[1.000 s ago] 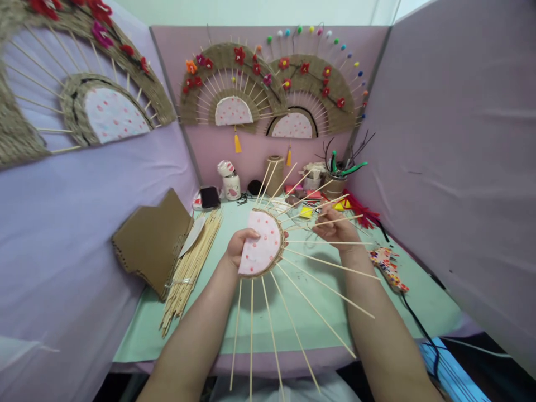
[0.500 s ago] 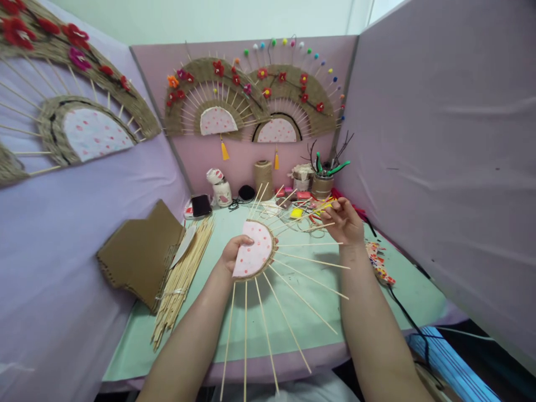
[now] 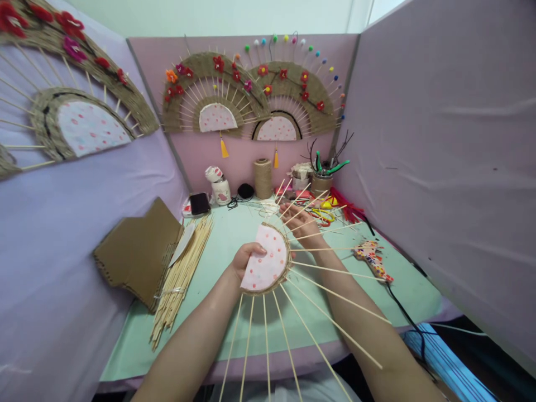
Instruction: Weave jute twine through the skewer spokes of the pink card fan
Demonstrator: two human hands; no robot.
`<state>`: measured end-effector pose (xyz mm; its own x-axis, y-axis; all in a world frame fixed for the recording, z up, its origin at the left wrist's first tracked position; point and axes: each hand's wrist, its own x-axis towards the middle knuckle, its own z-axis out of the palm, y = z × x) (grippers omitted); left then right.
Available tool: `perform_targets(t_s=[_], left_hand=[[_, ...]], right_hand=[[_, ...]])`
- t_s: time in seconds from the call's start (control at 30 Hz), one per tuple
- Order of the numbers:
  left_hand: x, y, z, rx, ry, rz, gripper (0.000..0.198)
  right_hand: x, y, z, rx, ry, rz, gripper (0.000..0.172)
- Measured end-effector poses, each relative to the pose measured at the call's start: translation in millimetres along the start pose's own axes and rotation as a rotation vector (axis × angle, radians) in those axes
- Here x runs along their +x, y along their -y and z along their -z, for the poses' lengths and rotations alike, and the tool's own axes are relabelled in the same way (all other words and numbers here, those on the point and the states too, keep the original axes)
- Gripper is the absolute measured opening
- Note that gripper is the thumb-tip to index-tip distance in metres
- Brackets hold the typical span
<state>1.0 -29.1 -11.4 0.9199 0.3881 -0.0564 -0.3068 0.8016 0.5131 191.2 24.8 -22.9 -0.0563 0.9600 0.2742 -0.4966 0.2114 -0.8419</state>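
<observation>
Over the green-covered worktop (image 3: 226, 220), two bare forearms reach forward from the bottom of the view and draw closer together toward their wrists. The right forearm (image 3: 355, 324) slants up and to the left, running behind several of the thin sticks (image 3: 267, 346) that fan out across it. The left forearm (image 3: 188, 329) slants up and to the right, clear of those sticks.

Left of the arms, folded brown cardboard (image 3: 138, 245) leans beside a tied bundle of sticks (image 3: 182, 279). Between the two hands, raised above the worktop, is the half-round piece (image 3: 268, 262), white with pink-red spots. Its straight edge faces left, tilted slightly, and the sticks radiate from its curved edge upward, rightward and downward.

The right hand (image 3: 307, 229) is behind the upper sticks, near the curved edge, wrist bent so that it points up and leftward. Its fingers are loosely extended and slightly apart; whether they touch a stick cannot be told.

The left hand (image 3: 245, 259) grips the half-round piece at the middle of its straight edge. Its thumb (image 3: 258, 249) lies flat on the spotted face, and its fingers are mostly hidden behind the piece.
</observation>
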Motion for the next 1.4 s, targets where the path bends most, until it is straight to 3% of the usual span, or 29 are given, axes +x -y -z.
perform_targets(t_s=[0.13, 0.27, 0.43, 0.67, 0.87, 0.97, 1.1, 1.2, 1.4], left_hand=[[0, 3, 0.7, 0.017, -0.016, -0.013, 0.063], [-1, 2, -2.0, 0.036, -0.048, -0.059, 0.064], [-2, 6, -0.7, 0.041, -0.029, -0.039, 0.064], [1, 11, 9.4, 0.019, -0.112, -0.201, 0.063], [7, 16, -2.5, 0.001, -0.056, -0.101, 0.068], [6, 15, -1.7, 0.009, -0.062, -0.127, 0.066], [4, 11, 9.5, 0.022, -0.126, -0.186, 0.061], [3, 9, 12.6, 0.019, -0.149, -0.190, 0.060], [4, 9, 0.2, -0.006, -0.089, -0.162, 0.062]], right_hand=[[-6, -11, -14, -0.118, 0.092, 0.068, 0.053], [-5, -12, -10, -0.165, 0.054, 0.092, 0.057], [-2, -9, -9, -0.173, 0.043, 0.068, 0.057], [-9, 2, -14, -0.160, 0.065, 0.076, 0.053], [-9, -1, -13, -0.136, 0.090, 0.018, 0.053], [-8, 2, -12, -0.069, 0.027, 0.031, 0.048], [-6, 16, -2, 0.120, -0.069, -0.035, 0.036], [-4, 30, 16, 0.276, -0.071, -0.070, 0.028], [-3, 51, 50, 0.369, -0.058, 0.070, 0.020]])
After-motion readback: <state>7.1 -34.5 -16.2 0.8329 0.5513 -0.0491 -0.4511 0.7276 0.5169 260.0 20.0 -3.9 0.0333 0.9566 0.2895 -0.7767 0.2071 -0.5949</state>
